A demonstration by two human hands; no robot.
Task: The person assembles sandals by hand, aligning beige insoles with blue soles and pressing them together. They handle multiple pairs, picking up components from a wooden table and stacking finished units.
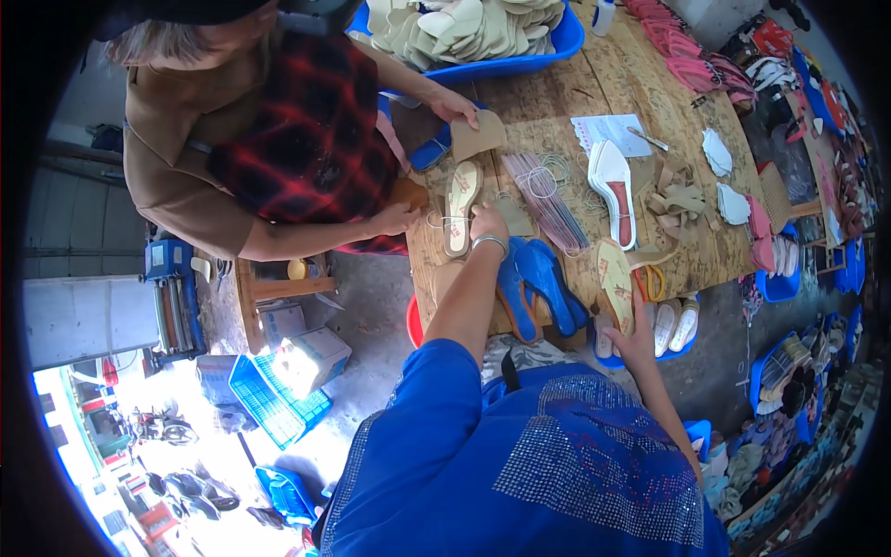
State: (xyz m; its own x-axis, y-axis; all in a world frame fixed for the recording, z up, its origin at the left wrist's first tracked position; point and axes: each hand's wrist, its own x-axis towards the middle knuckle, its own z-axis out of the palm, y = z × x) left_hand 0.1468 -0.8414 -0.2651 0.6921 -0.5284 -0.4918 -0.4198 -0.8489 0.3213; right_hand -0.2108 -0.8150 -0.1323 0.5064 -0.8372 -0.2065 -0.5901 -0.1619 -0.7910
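Note:
A pale insole [461,190] with printed marks lies near the table's left edge, a thin white string [451,218] crossing its middle. At its right side, the fingers of my left hand [489,225] are closed on the end of that string. My right hand [633,334] grips another pale insole [614,278] at the table's front edge, its toe pointing away. Between my hands lie blue soles [549,283]. Beyond them is a string-tied bundle of thin strips [546,200]. White insoles [608,172] with a reddish inner face lie farther right.
Across the corner a person in a plaid apron [297,139] holds a tan piece [479,136]. A blue tub [548,58] of beige pieces stands at the back. Yellow-handled scissors [654,283], tan scraps [676,200] and a knife [648,138] lie rightward.

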